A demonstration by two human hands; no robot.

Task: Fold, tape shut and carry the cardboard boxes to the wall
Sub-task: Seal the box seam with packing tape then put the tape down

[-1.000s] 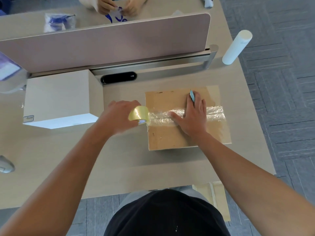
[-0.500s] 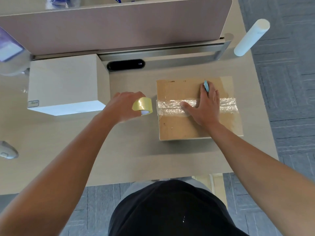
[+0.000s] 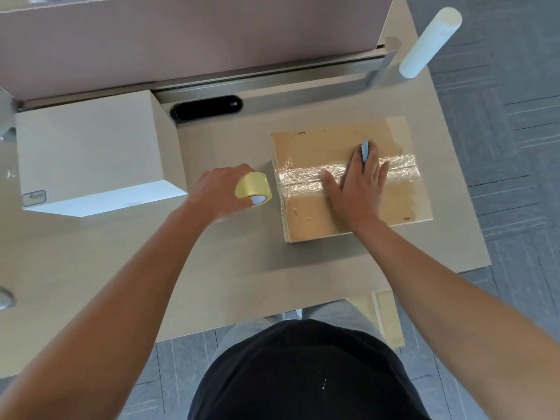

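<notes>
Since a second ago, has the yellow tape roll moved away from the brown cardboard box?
Yes. The yellow tape roll has drawn leftward, off the brown cardboard box edge.

Open desk lower left, crowded above
Bare desk [image 3: 127, 268] fills the lower left; white box [image 3: 91, 153] and partition [image 3: 194, 40] block the upper left.
</notes>
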